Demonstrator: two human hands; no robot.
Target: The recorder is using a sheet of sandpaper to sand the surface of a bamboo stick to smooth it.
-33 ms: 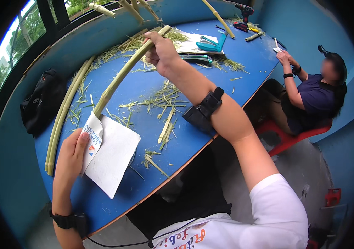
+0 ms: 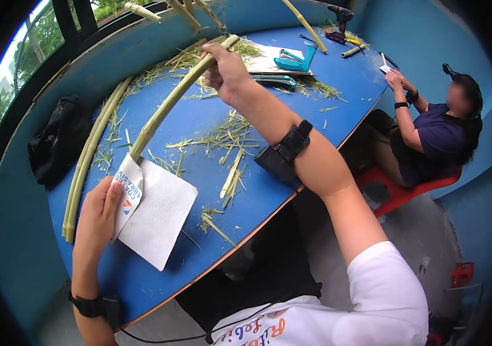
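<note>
My right hand (image 2: 227, 72) is closed around the upper end of a pale green bamboo stick (image 2: 171, 104), which slants down to the left over the table. At its lower end, my left hand (image 2: 99, 210) pinches a sheet of sandpaper (image 2: 162, 210) folded over the stick, thumb on top. The paper's white backing faces up, with printing on the folded flap. The stick's lower tip is hidden inside the fold. Long bamboo sticks (image 2: 87, 167) lie to the left of my left hand.
Bamboo shavings (image 2: 231, 135) litter the blue table (image 2: 298, 127). At the back are a teal hand tool (image 2: 292, 62) on white paper, a utility knife (image 2: 274, 82) and a cordless drill (image 2: 338, 26). A black bag (image 2: 58, 141) lies at left. Another person (image 2: 430, 121) sits at right.
The sandpaper's loose lower corner has lifted slightly and shifted a little to the right. Both hands keep their hold, almost in the same place.
</note>
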